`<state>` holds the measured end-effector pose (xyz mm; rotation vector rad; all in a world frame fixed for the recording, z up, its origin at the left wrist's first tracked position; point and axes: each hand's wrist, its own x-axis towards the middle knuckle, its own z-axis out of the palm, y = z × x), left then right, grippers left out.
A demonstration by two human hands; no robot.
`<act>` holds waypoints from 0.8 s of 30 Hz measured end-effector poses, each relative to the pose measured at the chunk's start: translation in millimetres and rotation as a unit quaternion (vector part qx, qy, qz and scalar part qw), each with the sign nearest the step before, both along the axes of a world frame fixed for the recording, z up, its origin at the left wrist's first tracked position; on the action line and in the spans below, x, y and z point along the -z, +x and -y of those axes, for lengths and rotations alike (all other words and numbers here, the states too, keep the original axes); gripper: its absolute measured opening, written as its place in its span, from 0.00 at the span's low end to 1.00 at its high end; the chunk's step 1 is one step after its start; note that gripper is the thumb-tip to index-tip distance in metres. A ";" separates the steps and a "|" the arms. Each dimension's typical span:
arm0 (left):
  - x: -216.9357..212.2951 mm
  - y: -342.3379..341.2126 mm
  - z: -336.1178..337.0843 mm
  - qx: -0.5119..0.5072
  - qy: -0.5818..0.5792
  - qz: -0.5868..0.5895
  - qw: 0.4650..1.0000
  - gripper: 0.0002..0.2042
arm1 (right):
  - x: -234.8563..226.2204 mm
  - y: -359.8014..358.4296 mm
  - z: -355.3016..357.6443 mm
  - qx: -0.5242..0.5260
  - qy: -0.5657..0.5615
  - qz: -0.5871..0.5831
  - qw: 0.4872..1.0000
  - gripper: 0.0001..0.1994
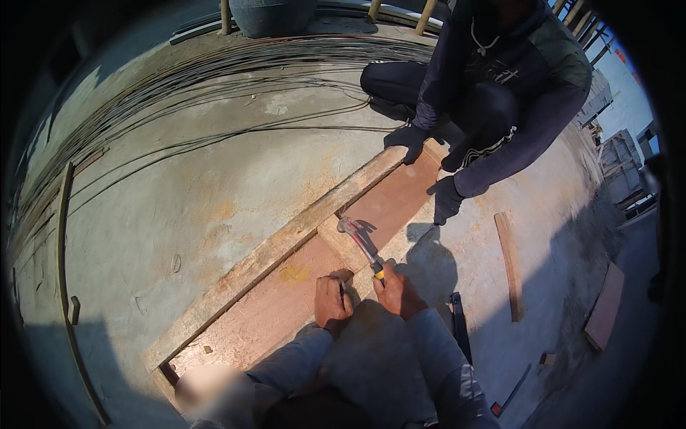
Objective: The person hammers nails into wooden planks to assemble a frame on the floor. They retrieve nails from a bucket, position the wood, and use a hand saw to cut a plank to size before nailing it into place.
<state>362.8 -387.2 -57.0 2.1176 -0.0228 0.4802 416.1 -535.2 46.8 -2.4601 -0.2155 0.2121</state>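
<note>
A claw hammer (363, 243) with a yellow and black grip is held in my right hand (400, 293), fingers wrapped round the handle. Its head is over a short wooden crosspiece (341, 244) in a long, shallow wooden frame (236, 286). Reddish plywood (264, 304) lines the frame's inside. Close to the crosspiece's near end, my left hand (334, 303) is closed with fingers pressed together at the near side of the frame; what they hold, if anything, I cannot make out. Across from me, a crouching person's black-gloved hands (407, 143) rest at the frame's far end.
Long thin metal rods (179, 79) lie along the back left. A wood strip (509, 264) and a dark long tool (461, 329) lie at my right, a plywood offcut (604, 307) farther right. A narrow timber (64, 243) lies at far left. A large round container (274, 18) stands behind.
</note>
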 end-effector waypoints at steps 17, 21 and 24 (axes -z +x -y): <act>5.5 -1.8 2.3 -0.025 -0.077 0.024 0.996 0.11 | 6.5 -35.7 48.0 -0.007 0.135 0.041 0.990 0.12; 3.7 -2.2 2.9 -0.037 -0.086 0.033 0.995 0.10 | 16.4 -55.2 54.4 0.071 0.304 0.136 0.940 0.12; 0.6 -0.8 1.5 -0.035 -0.091 0.037 0.995 0.10 | 18.8 -60.2 60.9 0.012 0.039 0.014 0.999 0.12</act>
